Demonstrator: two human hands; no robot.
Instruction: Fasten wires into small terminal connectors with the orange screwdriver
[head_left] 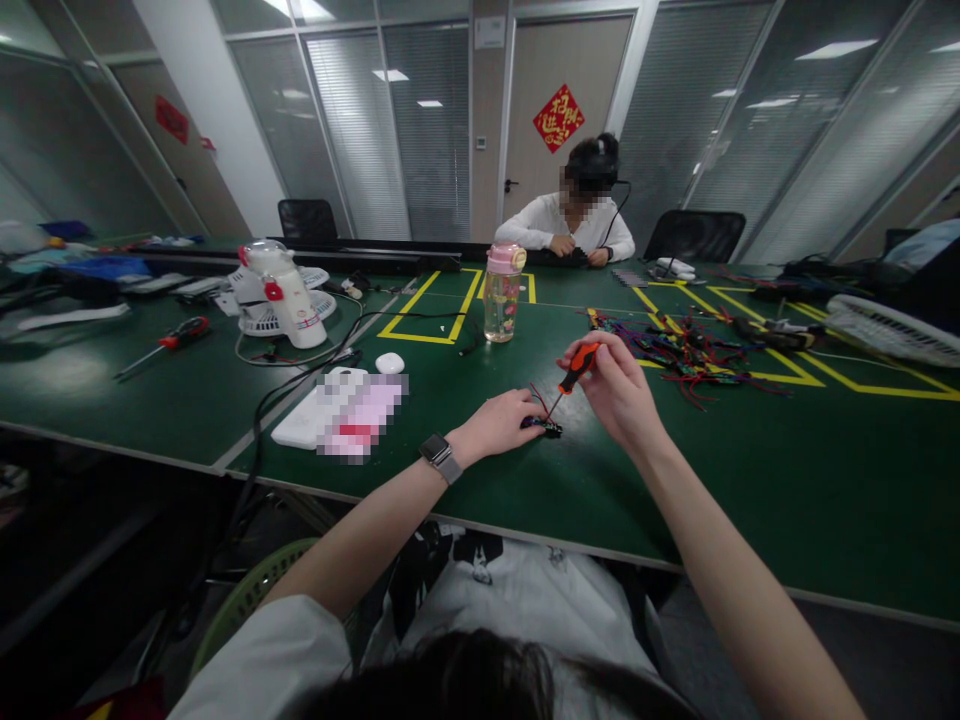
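My right hand [616,385] is closed round the orange and black handle of a screwdriver [579,368]. Its thin shaft slants down to a small dark circuit board with wires [552,430] lying on the green table [480,480]. The tip meets or nearly meets the board; I cannot tell which. My left hand [499,425], with a watch on the wrist, grips the board's left end between its fingers and presses it to the tabletop. Red wires rise from the board beside the fingertips. The fingers hide part of the board.
A pile of wired boards [682,345] lies at the right. Ahead stands a pink-lidded bottle [502,295]. On the left are a white flask [289,300], a white box [307,412], an earphone case [390,364] and another screwdriver [180,335]. A co-worker [574,225] sits opposite.
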